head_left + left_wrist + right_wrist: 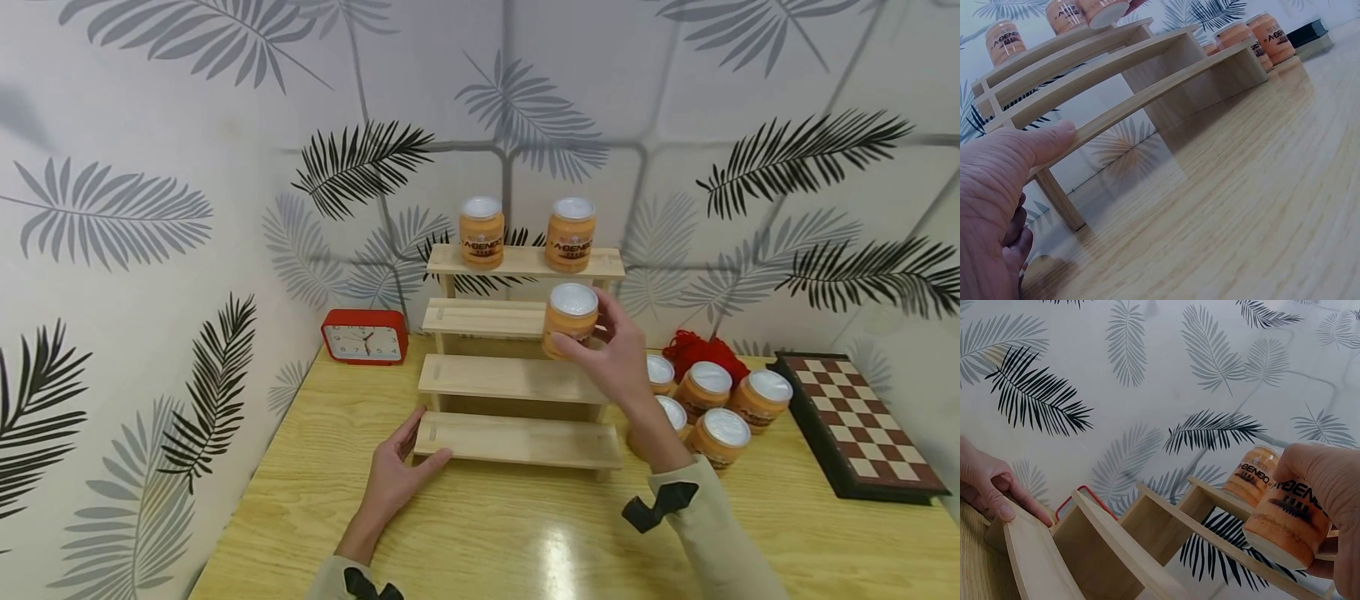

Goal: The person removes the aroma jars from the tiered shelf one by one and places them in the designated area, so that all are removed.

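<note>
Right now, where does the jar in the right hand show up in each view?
Head: the held jar is right of centre, about mid-height, in the right hand.
Left wrist: the held jar is at the top edge, left of centre, partly cut off.
Right wrist: the held jar is at lower right.
Shared landmark: the left hand gripping one end of the bottom shelf.

Orange jar (564, 323) in right grip (617, 354) — left grip (405, 467) on wooden rack (525, 439)

The head view is evenly bright; glare streaks the bench (480, 525) right of the left hand (401, 468). Left wrist view: dimmer, shelf (1147, 94) bowed.
</note>
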Demonstrator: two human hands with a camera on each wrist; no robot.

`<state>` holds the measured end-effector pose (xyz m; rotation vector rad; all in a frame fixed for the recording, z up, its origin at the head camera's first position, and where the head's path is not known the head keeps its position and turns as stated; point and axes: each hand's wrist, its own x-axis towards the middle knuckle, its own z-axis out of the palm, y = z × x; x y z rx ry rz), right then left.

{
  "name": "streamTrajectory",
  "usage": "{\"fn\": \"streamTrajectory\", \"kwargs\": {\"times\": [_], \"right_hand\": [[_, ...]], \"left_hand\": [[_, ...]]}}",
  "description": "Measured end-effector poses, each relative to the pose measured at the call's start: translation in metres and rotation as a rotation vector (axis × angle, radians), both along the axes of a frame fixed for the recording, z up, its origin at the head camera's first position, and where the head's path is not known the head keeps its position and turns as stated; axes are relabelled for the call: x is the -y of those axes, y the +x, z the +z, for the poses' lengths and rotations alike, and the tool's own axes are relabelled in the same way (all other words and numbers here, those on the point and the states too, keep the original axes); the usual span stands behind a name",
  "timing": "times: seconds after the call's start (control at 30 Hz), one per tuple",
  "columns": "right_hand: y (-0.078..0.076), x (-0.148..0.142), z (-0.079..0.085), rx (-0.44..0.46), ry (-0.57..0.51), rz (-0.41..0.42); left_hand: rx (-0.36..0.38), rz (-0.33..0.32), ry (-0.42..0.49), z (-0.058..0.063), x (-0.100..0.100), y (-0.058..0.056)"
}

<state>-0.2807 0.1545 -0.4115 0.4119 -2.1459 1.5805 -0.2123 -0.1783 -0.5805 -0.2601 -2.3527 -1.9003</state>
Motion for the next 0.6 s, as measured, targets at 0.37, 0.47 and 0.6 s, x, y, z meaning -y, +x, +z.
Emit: {"fn": "streamTrajectory", "kwargs": {"times": [0.37,0.47,0.6], "right_hand": [[0.018,-0.030,-0.004,-0.012,0.010,-0.074],[0.023,-0.037,-0.005,-0.017,0.007,-0.100],[0.035,-0.045,-0.001,-0.003,0.000,-0.129]], "left_hand": [[0.003,0.007,-0.001,0.000,0.000,-0.002],[0.000,0.002,0.000,-0.001,0.000,-0.001],[0.001,0.006,-0.010,-0.001,0.001,0.000]]}}
